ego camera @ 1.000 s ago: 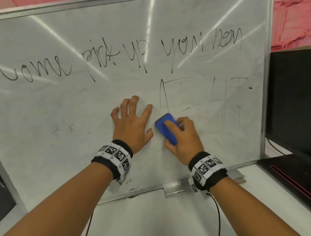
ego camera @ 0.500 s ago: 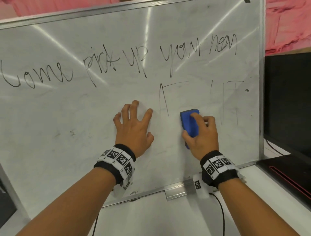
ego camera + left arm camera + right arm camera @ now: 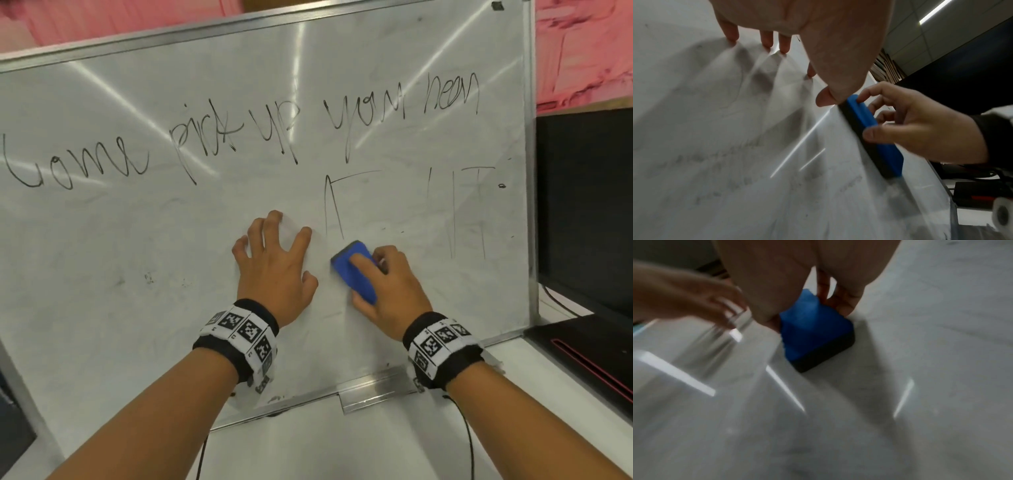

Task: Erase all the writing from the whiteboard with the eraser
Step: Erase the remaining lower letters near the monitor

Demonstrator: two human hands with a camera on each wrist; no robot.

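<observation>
Blue on its back and dark on its felt face, the eraser (image 3: 354, 270) is being gripped by the right hand (image 3: 388, 291), thumb on one long edge and fingers curled over the other, and is being pressed flat against the whiteboard (image 3: 137, 257) just right of the frame's centre in the head view. In the left wrist view the eraser (image 3: 869, 123) is being seen edge-on, its dark felt touching the board. The left hand (image 3: 274, 270) is being held wide just beside it to the left, its fingers spread and its fingertips (image 3: 731, 34) being pressed to the board, nothing being held. A line of black handwriting (image 3: 239, 137) is being shown across the upper half of the board, and fainter strokes (image 3: 455, 209) are being shown right of centre, above and to the right of the eraser. Grey smears are lying over the lower left of the board. White surface (image 3: 308, 445) is being shown below the board's metal frame, and a black monitor (image 3: 589, 205) is standing at the right edge
</observation>
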